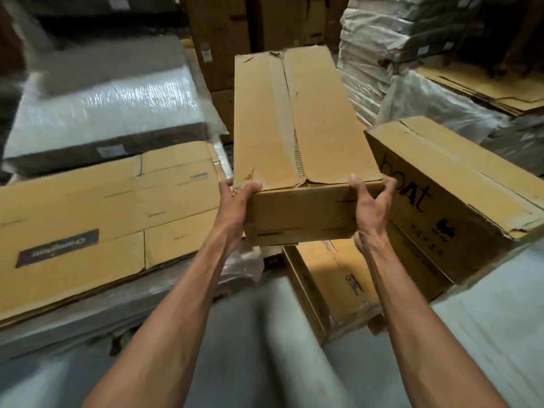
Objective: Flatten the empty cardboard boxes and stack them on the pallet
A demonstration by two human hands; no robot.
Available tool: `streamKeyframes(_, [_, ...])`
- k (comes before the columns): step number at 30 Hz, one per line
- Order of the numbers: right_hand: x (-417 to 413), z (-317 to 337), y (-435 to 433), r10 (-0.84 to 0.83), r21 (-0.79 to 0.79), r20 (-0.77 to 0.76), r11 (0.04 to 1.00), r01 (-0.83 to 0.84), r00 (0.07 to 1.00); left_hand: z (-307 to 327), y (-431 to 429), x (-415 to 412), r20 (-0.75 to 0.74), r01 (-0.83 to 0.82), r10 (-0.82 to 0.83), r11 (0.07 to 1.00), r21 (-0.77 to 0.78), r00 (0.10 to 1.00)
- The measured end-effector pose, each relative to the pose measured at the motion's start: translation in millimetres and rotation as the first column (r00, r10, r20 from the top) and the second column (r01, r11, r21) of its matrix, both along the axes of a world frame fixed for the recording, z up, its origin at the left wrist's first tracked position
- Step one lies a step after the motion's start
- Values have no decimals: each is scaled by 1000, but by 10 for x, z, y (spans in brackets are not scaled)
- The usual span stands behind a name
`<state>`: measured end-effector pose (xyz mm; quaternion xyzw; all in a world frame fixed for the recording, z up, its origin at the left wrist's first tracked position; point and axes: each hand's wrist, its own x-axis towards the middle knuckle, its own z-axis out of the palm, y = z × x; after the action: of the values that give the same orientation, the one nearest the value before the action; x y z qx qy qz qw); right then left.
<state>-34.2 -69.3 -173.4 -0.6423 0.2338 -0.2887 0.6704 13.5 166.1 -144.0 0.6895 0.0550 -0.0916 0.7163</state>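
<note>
I hold a long brown cardboard box (303, 136) in the air in front of me, its closed top flaps facing up and its short end toward me. My left hand (235, 207) grips the near left corner, thumb on top. At the near right corner my right hand (369, 204) grips with its thumb over the top edge. To the left lies a stack of flattened boxes (97, 213) on a plastic-wrapped pile. Its top sheet bears a dark label.
A closed box printed "boAt" (453, 201) sits at the right on another box. An open box (329, 287) stands on the floor below my hands. Plastic-wrapped stacks (109, 110) rise at the back left and back right (371, 54). Grey floor (265, 334) lies in front.
</note>
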Motion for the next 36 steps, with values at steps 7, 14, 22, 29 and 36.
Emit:
streamKeyframes(7, [377, 419, 1533, 149, -8, 71, 989, -149, 986, 541, 1565, 74, 135, -157, 151, 987, 34, 979])
streamKeyframes(14, [657, 427, 3242, 351, 44, 84, 934, -355, 933, 519, 3241, -85, 72, -318, 319, 948, -15, 945])
streamKeyframes(22, [753, 134, 4318, 396, 37, -22, 918, -395, 918, 253, 4348, -100, -20, -385, 385, 923, -10, 923])
streamKeyframes(29, [553, -396, 4538, 429, 163, -47, 894, -417, 902, -301, 4583, -231, -134, -403, 414, 909, 105, 900])
streamKeyframes(36, [313, -1498, 4583, 408, 745, -231, 658, -109, 883, -381, 4204, -176, 583, -680, 369, 526, 511, 724])
